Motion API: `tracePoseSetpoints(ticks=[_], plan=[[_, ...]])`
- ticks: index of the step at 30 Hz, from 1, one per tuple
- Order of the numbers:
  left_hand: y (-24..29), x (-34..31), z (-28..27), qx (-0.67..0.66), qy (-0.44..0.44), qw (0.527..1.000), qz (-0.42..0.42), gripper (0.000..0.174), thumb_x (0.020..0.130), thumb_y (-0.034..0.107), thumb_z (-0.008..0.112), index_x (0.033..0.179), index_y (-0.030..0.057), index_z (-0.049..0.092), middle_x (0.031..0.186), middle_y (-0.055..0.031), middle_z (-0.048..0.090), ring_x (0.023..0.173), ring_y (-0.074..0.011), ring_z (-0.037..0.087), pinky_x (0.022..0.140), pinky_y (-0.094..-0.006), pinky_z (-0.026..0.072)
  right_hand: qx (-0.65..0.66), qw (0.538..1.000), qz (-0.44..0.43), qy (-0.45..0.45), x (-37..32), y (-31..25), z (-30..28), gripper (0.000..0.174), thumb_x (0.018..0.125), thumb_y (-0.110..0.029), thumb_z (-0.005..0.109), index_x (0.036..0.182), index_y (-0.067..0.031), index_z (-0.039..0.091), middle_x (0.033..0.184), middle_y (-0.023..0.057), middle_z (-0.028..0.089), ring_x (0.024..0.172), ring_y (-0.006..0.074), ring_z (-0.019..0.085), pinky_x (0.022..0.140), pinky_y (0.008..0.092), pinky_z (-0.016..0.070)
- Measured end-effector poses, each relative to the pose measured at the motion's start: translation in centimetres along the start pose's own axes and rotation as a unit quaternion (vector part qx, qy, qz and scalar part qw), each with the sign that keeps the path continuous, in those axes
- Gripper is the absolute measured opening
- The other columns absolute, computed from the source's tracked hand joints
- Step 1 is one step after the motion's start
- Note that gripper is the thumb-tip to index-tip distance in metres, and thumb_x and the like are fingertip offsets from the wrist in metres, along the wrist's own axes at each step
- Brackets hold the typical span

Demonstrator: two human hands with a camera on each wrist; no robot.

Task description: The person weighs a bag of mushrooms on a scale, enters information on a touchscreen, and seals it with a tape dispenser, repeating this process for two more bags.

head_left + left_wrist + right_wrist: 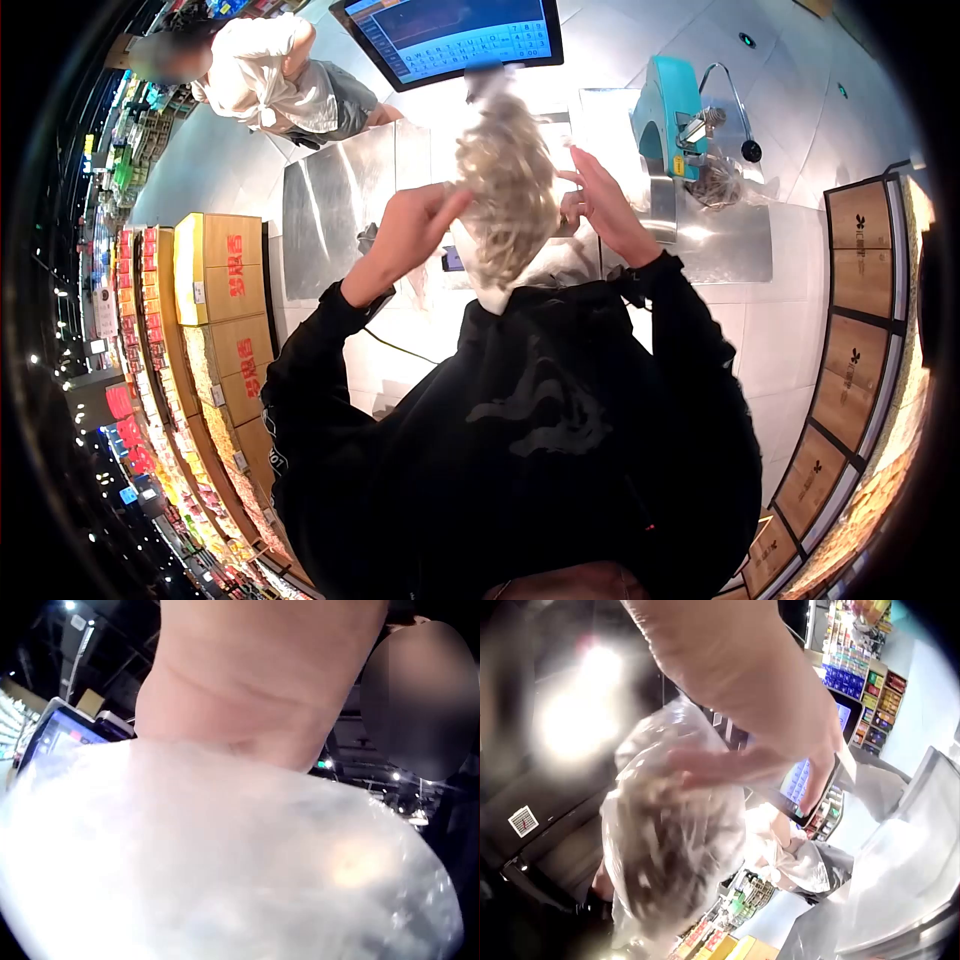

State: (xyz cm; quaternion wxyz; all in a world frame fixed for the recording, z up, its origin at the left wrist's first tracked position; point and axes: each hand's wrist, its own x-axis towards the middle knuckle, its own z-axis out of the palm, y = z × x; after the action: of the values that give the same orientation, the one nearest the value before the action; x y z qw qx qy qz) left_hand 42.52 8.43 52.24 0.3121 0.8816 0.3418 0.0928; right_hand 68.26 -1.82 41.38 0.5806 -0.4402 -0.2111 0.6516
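Observation:
A clear plastic bag of pale, curled pieces (508, 190) is up between the two hands, blurred in the head view. The left hand (420, 235) holds the bag's left edge with curled fingers; in the left wrist view the bag (225, 855) covers most of the picture and hides the fingers. On the bag's other side, the right hand (612, 208) has its fingers spread. The right wrist view shows one finger of that hand (757, 712) over the bag (679, 832), and a small white slip (874, 784) at another finger.
A touchscreen (460, 40) stands behind the bag. Right of it are a teal machine (668, 110) and another filled bag (715, 182) on a metal surface (735, 245). Another person (265, 75) stands back left. Boxed shelves (235, 320) line the left side, more shelving (850, 370) the right.

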Motion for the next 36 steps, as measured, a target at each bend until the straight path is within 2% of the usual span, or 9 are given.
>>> tracePoseSetpoints(ticks=[5,6,11,16,20,23,28,31,36], plan=[[-2.0,0.4,-0.9,-0.234,0.037,0.969,-0.069,0.042,0.1,0.034,0.055,0.079,-0.0015,0.061,0.066,0.0063,0.05,0.062,-0.0047,0.043,0.057,-0.0238,0.0344,0.043,0.982,-0.181,0.034,-0.2,2.3,1.5,0.085,0.097,-0.045,0.055,0.15,-0.0051,0.002,0.131,0.0233,0.05,0.106,0.0272,0.061,0.085,0.0364,0.0531],[-2.6,0.5,-0.9,-0.257,0.028,0.961,-0.097,0.041,0.1,0.033,0.055,0.077,0.0001,0.062,0.067,0.0062,0.051,0.063,-0.0042,0.043,0.057,-0.0233,0.0335,0.066,0.985,-0.157,-0.016,-0.4,2.3,1.7,0.073,0.103,-0.038,0.044,0.152,-0.0122,-0.003,0.144,0.0233,0.039,0.127,0.0329,0.047,0.1,0.0404,0.0436],[-3.2,-0.2,0.4,-0.475,-0.007,0.859,-0.19,0.034,0.1,0.031,0.054,0.1,-0.0005,0.067,0.091,-0.0011,0.067,0.08,-0.006,0.057,0.071,-0.0218,0.0451,0.061,0.987,-0.136,-0.052,0.7,3.7,3.7,0.095,0.095,-0.045,0.058,0.152,-0.0135,-0.011,0.144,0.0247,0.038,0.134,0.0334,0.04,0.102,0.0445,0.0422],[-6.5,-1.9,3.3,-0.471,-0.116,0.867,-0.11,0.059,0.096,0.041,0.058,0.133,-0.0043,0.05,0.117,-0.0093,0.063,0.103,-0.0137,0.06,0.091,-0.0297,0.0484,-0.046,0.992,-0.112,0.047,0.8,5.5,4.7,0.104,0.088,-0.037,0.072,0.152,-0.0119,-0.006,0.147,0.0246,0.031,0.126,0.0286,0.048,0.093,0.0398,0.0482],[-8.1,-3.5,5.0,-0.59,-0.195,0.764,-0.172,0.067,0.094,0.045,0.059,0.137,-0.0048,0.043,0.126,-0.0135,0.059,0.107,-0.0175,0.061,0.09,-0.0314,0.0515,-0.099,0.972,-0.196,0.079,-2.4,6.4,4.8,0.112,0.08,-0.027,0.081,0.152,-0.0094,-0.003,0.14,0.024,0.034,0.115,0.0308,0.057,0.084,0.0353,0.054],[-7.1,-4.6,6.6,-0.501,-0.252,0.796,-0.229,0.067,0.094,0.045,0.059,0.137,-0.0038,0.043,0.127,-0.014,0.058,0.108,-0.0175,0.06,0.089,-0.0302,0.052,-0.15,0.97,-0.179,0.073,-4.7,6.6,5.0,0.114,0.078,-0.024,0.082,0.151,-0.0081,-0.003,0.138,0.024,0.036,0.114,0.0334,0.057,0.083,0.0356,0.0556],[-4.1,-6.2,5.8,-0.537,-0.135,0.777,-0.3,0.054,0.093,0.038,0.063,0.13,0.0009,0.052,0.114,-0.0073,0.065,0.098,-0.0126,0.064,0.085,-0.0269,0.0523,-0.1,0.983,-0.139,0.071,-6.1,7.2,2.1,0.075,0.097,-0.017,0.057,0.149,-0.0038,0.004,0.134,0.0206,0.045,0.12,0.0246,0.053,0.096,0.0356,0.0504],[-9.3,-6.4,8.5,-0.573,-0.128,0.774,-0.238,0.054,0.092,0.037,0.065,0.13,0.0007,0.054,0.115,-0.0074,0.065,0.098,-0.0118,0.064,0.085,-0.0267,0.0517,-0.039,0.98,-0.184,0.065,-7.0,6.6,-0.9,0.043,0.099,-0.009,0.048,0.139,-0.0037,0.032,0.138,0.0216,0.047,0.132,0.032,0.044,0.108,0.0422,0.0381],[-8.9,-4.1,6.8,-0.39,-0.179,0.89,-0.156,0.049,0.084,0.033,0.074,0.119,-0.0006,0.064,0.141,-0.0208,0.046,0.13,-0.0245,0.045,0.104,-0.0343,0.0383,-0.152,0.945,-0.276,-0.093,-9.8,-0.3,0.8,0.012,0.089,-0.014,0.064,0.096,-0.005,0.06,0.147,0.0158,0.042,0.143,0.0307,0.028,0.116,0.0466,0.0207]])
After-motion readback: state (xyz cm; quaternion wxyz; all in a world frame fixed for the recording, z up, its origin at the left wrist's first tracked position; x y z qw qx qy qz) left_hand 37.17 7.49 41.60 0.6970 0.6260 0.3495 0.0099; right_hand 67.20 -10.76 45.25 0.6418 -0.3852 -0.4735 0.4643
